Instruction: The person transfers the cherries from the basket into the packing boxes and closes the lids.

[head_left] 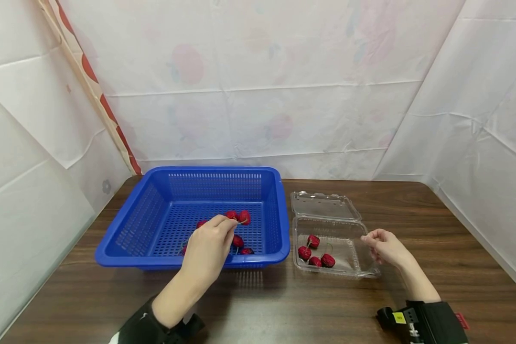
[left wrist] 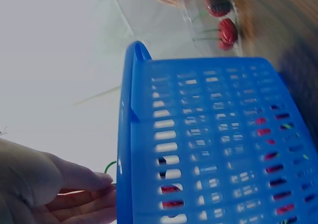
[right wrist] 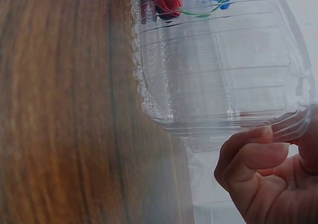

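Observation:
My left hand [head_left: 210, 241] reaches over the near rim of a blue plastic basket [head_left: 282, 224], its thumb and fingertips pinching the thin stem of a red cherry [head_left: 244, 217]. In the left wrist view a green stem [left wrist: 109, 167] curves up from the pinch, and the basket wall hides much of what lies behind. More cherries sit on the basket floor, partly covered by the hand. With thumb and fingers my right hand [head_left: 384, 246] holds the right rim of a clear plastic clamshell box [head_left: 348, 246]. Several cherries [head_left: 327, 260] lie in its left part.
The box's lid [head_left: 324, 206] is folded back, away from me. Both containers stand side by side on a dark wooden table [head_left: 258, 306]. White sheets [head_left: 258, 119] hang behind and at both sides.

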A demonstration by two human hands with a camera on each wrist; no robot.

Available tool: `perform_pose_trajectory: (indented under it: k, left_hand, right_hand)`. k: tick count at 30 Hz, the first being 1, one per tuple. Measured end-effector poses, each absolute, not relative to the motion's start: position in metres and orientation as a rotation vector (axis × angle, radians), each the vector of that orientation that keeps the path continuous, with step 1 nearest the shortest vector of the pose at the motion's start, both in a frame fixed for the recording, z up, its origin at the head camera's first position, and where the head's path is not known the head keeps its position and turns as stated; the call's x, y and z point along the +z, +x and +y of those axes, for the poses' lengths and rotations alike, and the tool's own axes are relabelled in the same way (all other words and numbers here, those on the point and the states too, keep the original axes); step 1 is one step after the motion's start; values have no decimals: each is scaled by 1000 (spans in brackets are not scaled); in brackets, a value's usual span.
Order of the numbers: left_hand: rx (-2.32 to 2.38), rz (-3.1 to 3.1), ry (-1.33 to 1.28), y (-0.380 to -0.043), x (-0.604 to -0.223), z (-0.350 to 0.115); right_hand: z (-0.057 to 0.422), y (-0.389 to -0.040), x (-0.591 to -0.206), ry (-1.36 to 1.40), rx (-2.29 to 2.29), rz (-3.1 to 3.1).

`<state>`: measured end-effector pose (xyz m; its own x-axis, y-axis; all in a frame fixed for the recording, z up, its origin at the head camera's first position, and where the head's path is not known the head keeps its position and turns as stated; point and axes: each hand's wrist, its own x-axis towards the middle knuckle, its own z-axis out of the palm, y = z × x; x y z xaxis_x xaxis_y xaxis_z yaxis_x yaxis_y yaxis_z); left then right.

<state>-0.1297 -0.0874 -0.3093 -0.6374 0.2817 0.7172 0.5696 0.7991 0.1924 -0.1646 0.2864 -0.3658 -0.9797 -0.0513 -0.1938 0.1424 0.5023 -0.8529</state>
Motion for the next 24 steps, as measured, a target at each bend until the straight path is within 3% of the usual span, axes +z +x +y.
perform_pose_trajectory:
  k: [24]
  left_hand:
    - [-650, -2051, -842, -125, -314, -47]
  right_hand:
    - [287, -165, -367, 83, -1499, 2539]
